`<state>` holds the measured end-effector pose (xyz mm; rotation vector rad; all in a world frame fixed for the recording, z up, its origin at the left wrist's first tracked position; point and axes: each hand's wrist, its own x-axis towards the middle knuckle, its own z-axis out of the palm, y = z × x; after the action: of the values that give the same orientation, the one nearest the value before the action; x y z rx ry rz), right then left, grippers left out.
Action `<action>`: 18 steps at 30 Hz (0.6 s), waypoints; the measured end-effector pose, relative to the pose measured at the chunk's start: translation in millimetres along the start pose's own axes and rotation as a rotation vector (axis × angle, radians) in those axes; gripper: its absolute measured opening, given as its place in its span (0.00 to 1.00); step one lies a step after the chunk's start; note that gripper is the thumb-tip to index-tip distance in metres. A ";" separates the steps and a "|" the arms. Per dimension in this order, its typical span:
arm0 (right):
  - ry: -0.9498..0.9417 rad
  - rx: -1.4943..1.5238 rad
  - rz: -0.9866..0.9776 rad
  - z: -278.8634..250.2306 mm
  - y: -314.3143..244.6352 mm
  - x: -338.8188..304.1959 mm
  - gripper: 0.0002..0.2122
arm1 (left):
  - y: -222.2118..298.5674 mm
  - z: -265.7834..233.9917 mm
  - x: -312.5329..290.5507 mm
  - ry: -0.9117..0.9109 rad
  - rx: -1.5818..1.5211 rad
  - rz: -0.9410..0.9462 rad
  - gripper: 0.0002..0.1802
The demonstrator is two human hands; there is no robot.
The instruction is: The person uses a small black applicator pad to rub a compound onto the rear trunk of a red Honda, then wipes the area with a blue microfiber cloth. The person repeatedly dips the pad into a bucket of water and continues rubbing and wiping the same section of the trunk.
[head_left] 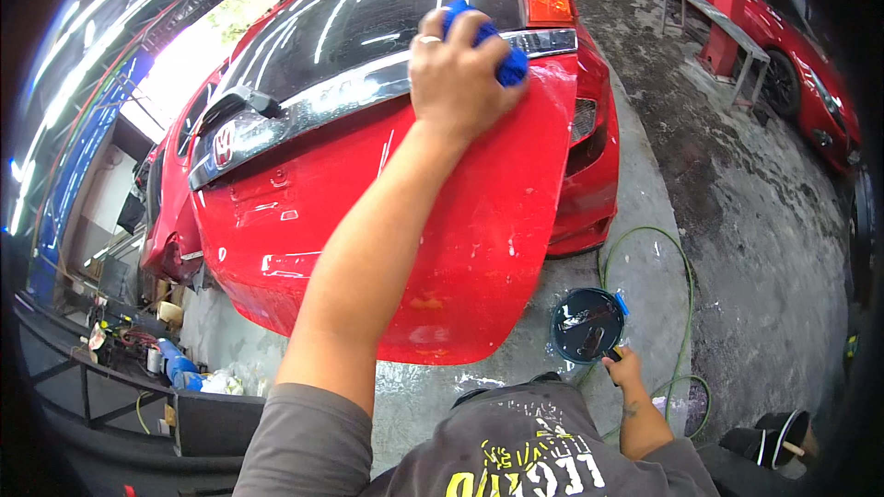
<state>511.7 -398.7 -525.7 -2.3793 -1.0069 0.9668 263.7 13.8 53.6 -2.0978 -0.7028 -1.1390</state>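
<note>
My left hand is closed over a bunched blue wash cloth and presses it where the chrome trim strip meets the rear glass. Below the strip, the wet red tailgate shows white drips and specks. Low on the right, my right hand is closed at the near edge of a dark round bucket, on what looks like its handle. Dark liquid with reflections shows inside the bucket. A small blue piece sits at its right rim.
A green hose loops over the wet concrete floor beside the bucket. A metal bench, a red post and another red car stand far right. At left are a black metal frame and assorted workshop items.
</note>
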 end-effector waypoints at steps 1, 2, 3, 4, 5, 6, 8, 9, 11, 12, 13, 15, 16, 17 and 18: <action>-0.024 -0.036 0.015 -0.1 1.8 -5.1 0.26 | 16.0 -1.6 -5.5 -0.032 -0.020 0.066 0.20; 0.006 -0.017 0.037 -0.5 3.3 -9.2 0.24 | 29.9 -5.9 -12.9 -0.063 -0.038 0.132 0.19; 0.034 0.000 0.067 6.0 13.6 -13.3 0.22 | 43.1 -12.2 -24.7 -0.093 -0.076 0.170 0.17; 0.054 0.018 0.090 14.4 23.7 -17.6 0.20 | 51.9 -24.1 -40.0 -0.164 -0.125 0.194 0.16; 0.092 0.079 0.111 20.0 32.1 -21.7 0.17 | 58.2 -37.7 -61.0 -0.198 -0.152 0.221 0.16; 0.125 0.092 0.116 27.3 48.3 -21.8 0.17 | 61.3 -51.7 -82.4 -0.226 -0.182 0.249 0.16; 0.189 0.114 0.118 43.4 82.3 -22.6 0.17 | 58.1 -87.6 -122.8 -0.335 -0.272 0.220 0.16; 0.184 0.138 0.105 43.1 86.0 -30.5 0.17 | 55.3 -101.6 -139.3 -0.346 -0.301 0.214 0.16; 0.187 0.082 0.136 45.5 100.2 -45.4 0.19 | 41.1 -127.5 -168.3 -0.354 -0.335 0.213 0.16; 0.199 0.054 0.156 46.6 105.8 -54.1 0.20 | 29.7 -136.9 -180.9 -0.364 -0.361 0.229 0.17; 0.215 0.067 0.188 47.0 100.5 -64.9 0.21 | 19.8 -146.4 -192.7 -0.348 -0.359 0.215 0.15; 0.253 0.091 0.256 46.7 91.7 -90.5 0.24 | 0.2 -161.2 -215.9 -0.313 -0.337 0.194 0.13; 0.256 0.089 0.300 50.2 94.4 -99.6 0.25 | -10.2 -167.1 -226.7 -0.292 -0.317 0.184 0.13; 0.258 0.088 0.344 54.4 97.2 -110.6 0.26 | -19.4 -172.0 -236.7 -0.282 -0.294 0.177 0.15; 0.260 0.087 0.389 55.5 95.1 -122.1 0.27 | -24.7 -176.1 -242.5 -0.276 -0.289 0.167 0.15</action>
<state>455.2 -548.5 -563.6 -2.5919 -0.4075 0.7754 37.9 -137.3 -75.3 -2.5389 -0.4949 -0.9111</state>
